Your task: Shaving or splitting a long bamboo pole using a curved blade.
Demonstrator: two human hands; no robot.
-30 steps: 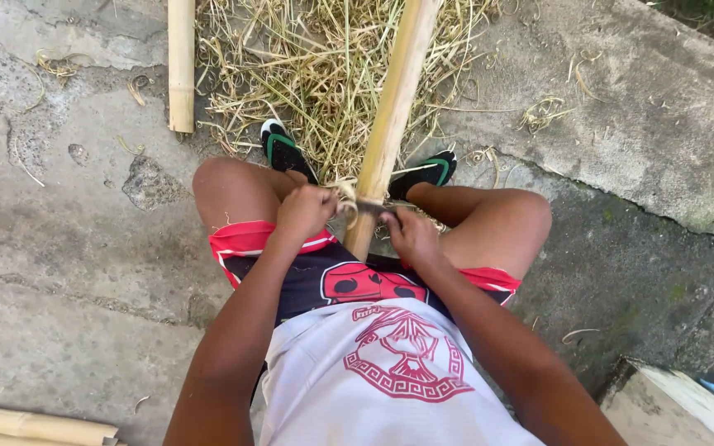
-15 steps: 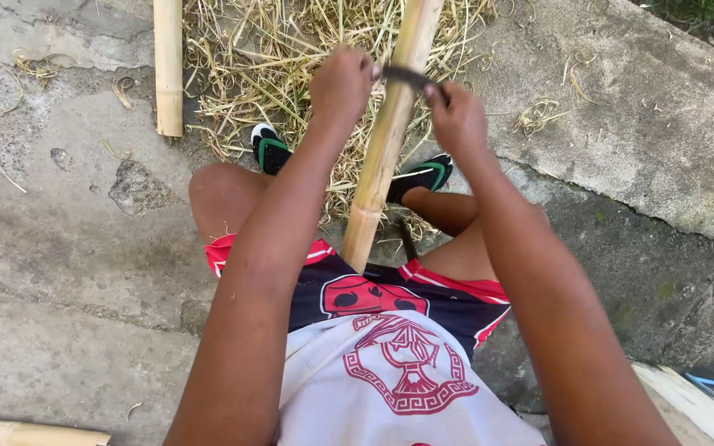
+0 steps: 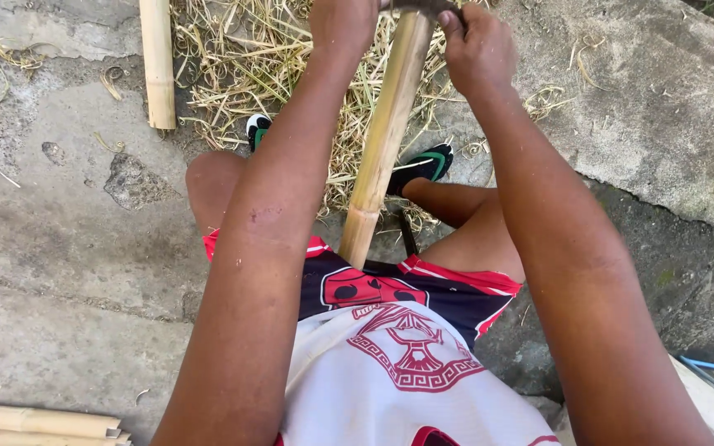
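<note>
**Q:** How are my arms posed?

**A:** Both of my arms are stretched forward and nearly straight, running from the lower edge of the view to the top. My left hand [image 3: 342, 23] and my right hand [image 3: 477, 48] sit at the upper edge, one on each side of the bamboo pole [image 3: 383, 136].

**Q:** What do my hands hold?

**A:** Each is closed in a fist on one end of a dark metal blade [image 3: 423, 7] laid across the top side of the pole. My left hand is partly cut off by the frame, so its fingers are not fully seen; my right fist shows its knuckles and a thumb pressed against the blade.

**Q:** Where does the pole lie?

**A:** It slants from my lap, between my bent knees, up and away over a heap of dry shavings [image 3: 291, 74] on the concrete ground [image 3: 51, 231]. Its near end rests against my dark shorts [image 3: 373, 289].

**Q:** What surrounds it?

**A:** My sandalled feet [image 3: 423, 163] flank the pole. A second bamboo piece [image 3: 157, 62] lies well apart to my left, and split bamboo strips [image 3: 39, 423] lie at the lower left corner.
</note>
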